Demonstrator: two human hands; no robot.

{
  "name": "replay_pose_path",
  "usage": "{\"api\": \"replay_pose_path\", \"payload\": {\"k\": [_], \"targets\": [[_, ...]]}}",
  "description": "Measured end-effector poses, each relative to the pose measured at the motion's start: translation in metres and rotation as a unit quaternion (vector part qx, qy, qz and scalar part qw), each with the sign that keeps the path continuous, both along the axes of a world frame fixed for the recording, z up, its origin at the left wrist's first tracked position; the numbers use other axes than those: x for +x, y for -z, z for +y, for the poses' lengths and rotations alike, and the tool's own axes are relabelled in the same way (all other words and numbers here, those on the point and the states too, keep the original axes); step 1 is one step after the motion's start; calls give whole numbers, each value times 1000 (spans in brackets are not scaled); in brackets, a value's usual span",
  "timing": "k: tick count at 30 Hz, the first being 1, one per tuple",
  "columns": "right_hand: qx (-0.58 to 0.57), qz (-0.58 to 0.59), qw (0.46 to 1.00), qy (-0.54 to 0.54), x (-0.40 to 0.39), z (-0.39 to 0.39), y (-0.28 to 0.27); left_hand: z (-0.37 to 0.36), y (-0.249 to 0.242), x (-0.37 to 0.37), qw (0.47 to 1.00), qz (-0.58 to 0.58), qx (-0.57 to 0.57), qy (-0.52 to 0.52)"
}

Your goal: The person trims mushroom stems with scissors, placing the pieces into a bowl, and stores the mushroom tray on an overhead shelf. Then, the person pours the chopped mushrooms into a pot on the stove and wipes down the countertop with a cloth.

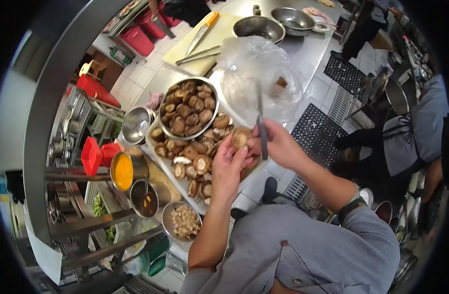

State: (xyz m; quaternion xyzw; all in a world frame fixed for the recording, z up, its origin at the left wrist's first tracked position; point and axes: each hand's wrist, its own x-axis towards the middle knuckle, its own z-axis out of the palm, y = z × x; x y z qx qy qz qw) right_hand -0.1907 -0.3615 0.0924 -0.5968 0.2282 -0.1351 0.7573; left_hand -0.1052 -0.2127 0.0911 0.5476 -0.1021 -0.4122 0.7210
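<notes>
My left hand point(227, 169) is closed around a brown mushroom point(241, 137), its gills or underside partly covered by fingers. My right hand point(279, 146) grips a knife point(262, 139), close against that mushroom; the upper part of the knife is blurred. Below both hands, a white tray point(158, 158) carries many loose brown mushrooms point(201, 163), some cap up and some with pale undersides showing. On the tray's far side stands a steel bowl point(215, 105) heaped with more mushrooms. A clear plastic bag point(256, 63) lies crumpled beyond my right hand.
A cutting board point(178, 51) holds an orange-handled knife point(203, 33) and tongs point(197, 55). Steel bowls point(259, 27) stand behind the bag. At left are an orange sauce pot point(122, 171), a dark-sauce container point(144, 198) and a bowl of pale chopped pieces point(181, 220). A co-worker point(415, 127) stands at right.
</notes>
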Motion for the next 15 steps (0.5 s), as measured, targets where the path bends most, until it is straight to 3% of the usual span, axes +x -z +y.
{"api": "replay_pose_path", "payload": {"k": [1,3,7,15], "targets": [[10,-21,999,-32,-1,19,-3,19,0,-3,999,-6,9,-32],[-172,21,979,-111,-8,42,-26,60,-1,-6,994,-18,28,-103],[-492,-13,841,-226,-14,86,-39,164,-1,-2,975,-93,74,-188],[-598,66,734,-316,-4,206,-23,286,4,-32,948,-92,122,-278]]}}
